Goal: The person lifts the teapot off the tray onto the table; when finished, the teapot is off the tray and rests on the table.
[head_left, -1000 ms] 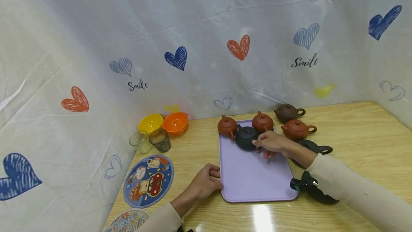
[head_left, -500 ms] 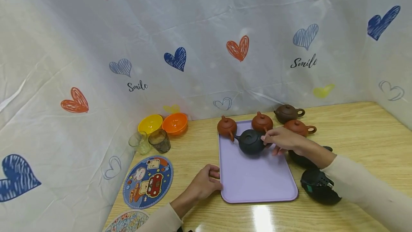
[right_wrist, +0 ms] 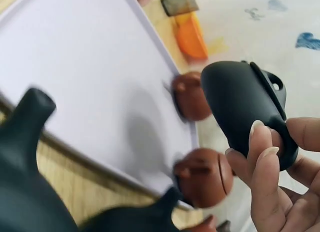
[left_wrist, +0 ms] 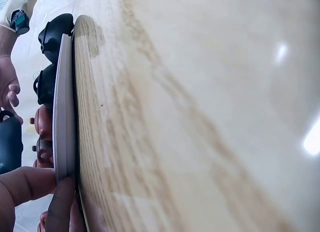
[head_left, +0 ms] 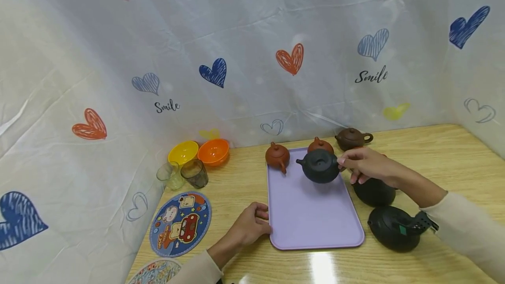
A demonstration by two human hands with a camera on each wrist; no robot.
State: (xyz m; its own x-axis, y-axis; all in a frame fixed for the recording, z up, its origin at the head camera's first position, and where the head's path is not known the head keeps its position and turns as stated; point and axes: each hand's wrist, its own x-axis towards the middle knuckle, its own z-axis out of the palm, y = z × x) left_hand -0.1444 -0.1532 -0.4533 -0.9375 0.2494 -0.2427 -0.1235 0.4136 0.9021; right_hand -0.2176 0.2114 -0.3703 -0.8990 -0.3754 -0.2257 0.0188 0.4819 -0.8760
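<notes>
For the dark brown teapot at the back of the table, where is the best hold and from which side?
Probably the loop handle of the dark brown teapot, taken from its right. The handle juts right over bare table, while its left faces a red teapot and the tray. A top grip on the lid knob risks lifting only the lid.

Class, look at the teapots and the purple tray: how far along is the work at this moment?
Judging by the layout, one red-brown teapot stands at the tray's far edge. In hand: the right hand holds the black teapot by its handle above the tray, while the left hand grips the tray's near corner. Probably left: the teapots on the table, including a dark brown one.
</notes>
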